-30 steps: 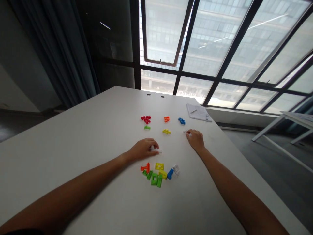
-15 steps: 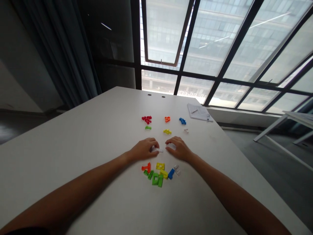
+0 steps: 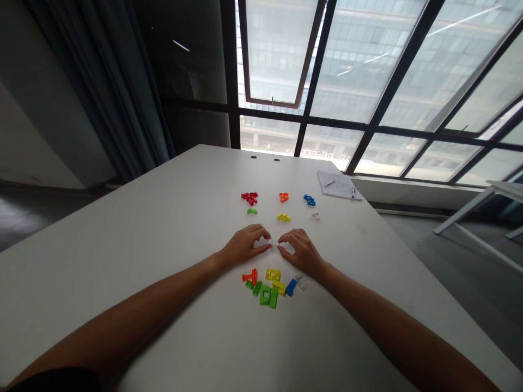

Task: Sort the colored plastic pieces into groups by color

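Note:
Small white plastic piece (image 3: 274,243) is held between my two hands, just above or on the white table; most of it is hidden by fingertips. My left hand (image 3: 245,244) pinches its left end between thumb and fingers. From the other side, my right hand (image 3: 304,251) closes thumb and fingertips on the right end. Nearer to me lies a loose group of plastic pieces: an orange one (image 3: 250,276), yellow ones (image 3: 273,274), several green ones (image 3: 265,295), a blue one (image 3: 290,287) and a whitish, see-through one (image 3: 301,281).
Beyond my hands lie small colour clusters: red (image 3: 249,197), orange (image 3: 284,197), blue (image 3: 309,200), light green (image 3: 252,211), yellow (image 3: 284,218) and white (image 3: 315,216). Papers with pens (image 3: 337,185) rest by the table's far right edge, before the windows.
My hands have come closer together. My right hand, apart from the white piece before, now has its fingertips on it. The view has shifted slightly.

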`<state>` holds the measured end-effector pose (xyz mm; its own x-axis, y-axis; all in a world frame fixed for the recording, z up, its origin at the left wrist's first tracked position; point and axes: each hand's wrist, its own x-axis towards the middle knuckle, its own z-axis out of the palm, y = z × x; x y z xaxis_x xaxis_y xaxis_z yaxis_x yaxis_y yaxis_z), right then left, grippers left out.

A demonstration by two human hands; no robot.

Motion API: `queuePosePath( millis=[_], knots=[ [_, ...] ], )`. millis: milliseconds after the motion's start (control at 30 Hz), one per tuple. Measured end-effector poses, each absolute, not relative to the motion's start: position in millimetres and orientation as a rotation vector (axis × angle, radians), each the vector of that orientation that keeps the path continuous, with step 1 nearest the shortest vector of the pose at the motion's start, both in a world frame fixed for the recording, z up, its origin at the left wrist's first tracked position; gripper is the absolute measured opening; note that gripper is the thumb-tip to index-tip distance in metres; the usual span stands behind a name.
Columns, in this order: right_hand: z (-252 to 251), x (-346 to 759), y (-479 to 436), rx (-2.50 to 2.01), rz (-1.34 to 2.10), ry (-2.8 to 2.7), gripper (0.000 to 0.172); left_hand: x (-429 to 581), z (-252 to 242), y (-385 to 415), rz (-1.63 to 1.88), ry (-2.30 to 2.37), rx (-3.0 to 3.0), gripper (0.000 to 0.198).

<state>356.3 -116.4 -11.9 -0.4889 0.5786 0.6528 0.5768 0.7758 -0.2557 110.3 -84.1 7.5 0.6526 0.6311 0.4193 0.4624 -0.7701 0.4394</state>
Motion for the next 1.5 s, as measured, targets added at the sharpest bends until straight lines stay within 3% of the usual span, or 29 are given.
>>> queuePosePath(
  millis=[300,567,700,967,1500],
  knots=[
    [-10.5,363.3,-109.6,-0.905,-0.132,-2.182,0.007,109.3,1.9,-80.7,0.811,0.988,2.529,0.026],
    [-22.5,464.5,-56.8,-1.644,-0.314,-1.655,0.008,111.9,1.3,-80.0,0.686,0.967,2.557,0.021],
    [-30.6,495.8,-45.6,-1.834,-0.305,-1.645,0.011,113.0,1.7,-80.3,0.659,0.943,2.594,0.020],
    [-36.3,492.7,-42.5,-1.798,-0.282,-1.824,0.022,113.2,2.5,-79.9,0.646,0.926,2.621,0.020],
    [-37.2,496.9,-35.9,-1.698,-0.216,-1.759,0.012,113.8,3.9,-80.8,0.649,0.930,2.630,0.021]
  ],
)
